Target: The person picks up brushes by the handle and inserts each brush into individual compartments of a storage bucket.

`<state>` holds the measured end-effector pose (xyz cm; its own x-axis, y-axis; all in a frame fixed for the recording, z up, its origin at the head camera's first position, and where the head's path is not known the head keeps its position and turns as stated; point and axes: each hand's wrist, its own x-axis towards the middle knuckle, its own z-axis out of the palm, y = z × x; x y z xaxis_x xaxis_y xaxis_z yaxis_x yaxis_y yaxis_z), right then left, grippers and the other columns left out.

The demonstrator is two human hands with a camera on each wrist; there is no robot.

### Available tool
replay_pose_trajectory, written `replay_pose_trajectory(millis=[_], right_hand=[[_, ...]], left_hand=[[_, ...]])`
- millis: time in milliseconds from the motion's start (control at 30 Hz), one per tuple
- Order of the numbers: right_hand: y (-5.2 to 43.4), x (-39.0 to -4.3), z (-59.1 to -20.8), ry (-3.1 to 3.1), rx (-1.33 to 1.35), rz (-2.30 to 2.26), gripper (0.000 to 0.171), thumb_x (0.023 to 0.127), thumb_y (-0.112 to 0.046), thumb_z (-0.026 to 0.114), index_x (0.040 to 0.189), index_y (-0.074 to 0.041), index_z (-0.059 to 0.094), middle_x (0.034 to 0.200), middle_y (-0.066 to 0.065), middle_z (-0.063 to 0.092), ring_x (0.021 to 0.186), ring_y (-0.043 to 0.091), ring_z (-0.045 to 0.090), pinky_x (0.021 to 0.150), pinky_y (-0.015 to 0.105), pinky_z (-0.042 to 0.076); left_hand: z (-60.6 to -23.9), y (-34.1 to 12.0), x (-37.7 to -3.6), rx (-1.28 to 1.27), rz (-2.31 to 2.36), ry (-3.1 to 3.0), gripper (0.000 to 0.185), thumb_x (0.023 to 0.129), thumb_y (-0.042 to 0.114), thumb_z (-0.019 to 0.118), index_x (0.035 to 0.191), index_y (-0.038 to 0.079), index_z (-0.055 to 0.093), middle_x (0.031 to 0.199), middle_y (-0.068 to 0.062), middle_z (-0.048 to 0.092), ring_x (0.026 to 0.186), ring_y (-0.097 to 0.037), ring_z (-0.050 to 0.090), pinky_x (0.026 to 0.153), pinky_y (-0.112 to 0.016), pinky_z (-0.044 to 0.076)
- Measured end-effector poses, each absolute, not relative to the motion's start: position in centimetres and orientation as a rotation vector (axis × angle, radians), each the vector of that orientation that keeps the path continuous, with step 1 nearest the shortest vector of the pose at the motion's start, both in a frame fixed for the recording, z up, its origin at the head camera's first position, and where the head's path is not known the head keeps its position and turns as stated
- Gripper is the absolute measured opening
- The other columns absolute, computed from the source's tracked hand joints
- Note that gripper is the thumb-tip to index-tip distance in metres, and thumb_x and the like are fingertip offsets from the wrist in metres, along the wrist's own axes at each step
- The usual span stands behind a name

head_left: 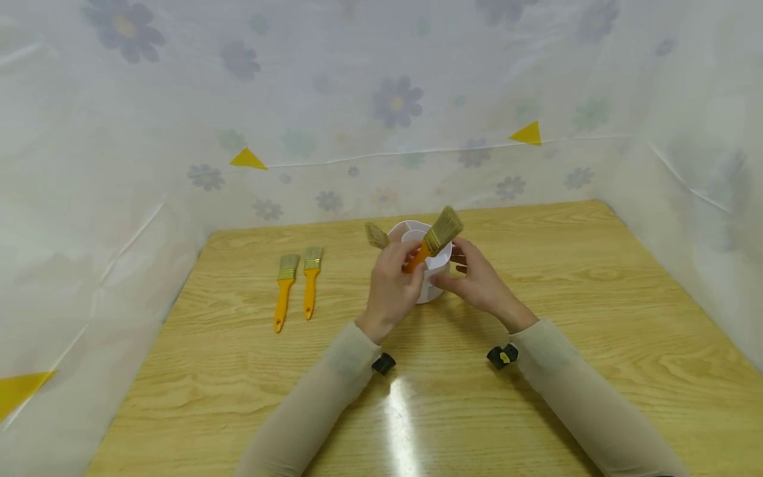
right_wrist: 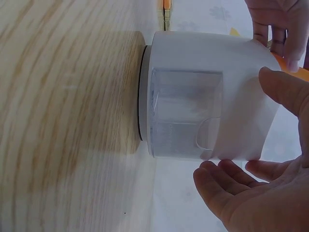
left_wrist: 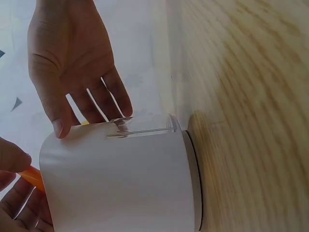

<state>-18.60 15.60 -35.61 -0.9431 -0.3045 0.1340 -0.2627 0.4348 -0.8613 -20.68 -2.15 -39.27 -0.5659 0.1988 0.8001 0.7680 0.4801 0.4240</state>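
Observation:
A white round desk organizer [head_left: 430, 291] with divided compartments stands upright on the table; a clear drawer [right_wrist: 186, 111] shows in its side. Over its open top, my left hand [head_left: 392, 278] pinches the orange handle [left_wrist: 33, 177] of a paintbrush [head_left: 442, 230], bristles tilted up to the right. My right hand [head_left: 479, 281] holds the organizer's right side, thumb on the near wall and fingers farther round. Behind my left hand, the bristles of another paintbrush [head_left: 376, 235] stick out to the left; its handle is hidden, so I cannot tell what supports it.
Two more orange-handled paintbrushes, one nearer [head_left: 285, 291] and one beside it [head_left: 312, 281], lie left of the organizer, bristles pointing away. The wooden table [head_left: 238, 397] is bordered by a flowered white sheet [head_left: 334, 119] behind and at both sides.

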Motion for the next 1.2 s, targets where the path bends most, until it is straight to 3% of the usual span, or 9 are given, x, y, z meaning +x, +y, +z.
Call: replay_pose_trajectory(millis=[333, 567, 967, 1200], right_hand=[[16.7, -20.7, -38.9, 2.641, -0.526, -1.574, 0.078, 0.086, -0.028, 0.072, 0.148, -0.01, 0.029, 0.143, 0.016, 0.038, 0.129, 0.035, 0.039, 0.104, 0.055, 0.032], [15.8, -18.9, -36.0, 2.626, -0.534, -1.579, 0.066, 0.087, -0.011, 0.069, 0.142, -0.001, 0.035, 0.139, 0.022, 0.04, 0.126, 0.042, 0.04, 0.103, 0.059, 0.032], [16.0, -18.9, -36.3, 2.6, -0.621, -1.617, 0.045, 0.088, -0.008, 0.068, 0.129, -0.006, 0.05, 0.133, 0.014, 0.047, 0.127, 0.037, 0.042, 0.101, 0.065, 0.029], [16.1, -18.7, -36.2, 2.615, -0.605, -1.6, 0.048, 0.088, -0.01, 0.068, 0.132, -0.006, 0.047, 0.137, 0.015, 0.043, 0.129, 0.04, 0.039, 0.101, 0.067, 0.028]], left_hand=[[-39.5, -2.3, -20.6, -0.795, -1.041, -2.076, 0.029, 0.083, 0.0, 0.065, 0.111, 0.0, 0.06, 0.095, -0.011, 0.06, 0.084, -0.021, 0.057, 0.076, -0.027, 0.049], [-39.5, -2.6, -20.5, -0.818, -1.068, -2.109, 0.027, 0.083, 0.0, 0.065, 0.11, 0.001, 0.062, 0.097, -0.01, 0.059, 0.084, -0.02, 0.057, 0.076, -0.027, 0.049], [-39.0, -2.7, -20.3, -0.865, -0.986, -2.255, 0.017, 0.084, 0.005, 0.066, 0.101, 0.005, 0.066, 0.096, -0.006, 0.06, 0.085, -0.016, 0.055, 0.077, -0.026, 0.048], [-38.9, -2.5, -20.3, -0.866, -0.954, -2.273, 0.013, 0.086, 0.01, 0.067, 0.098, 0.006, 0.066, 0.094, -0.004, 0.06, 0.083, -0.015, 0.055, 0.076, -0.026, 0.048]])
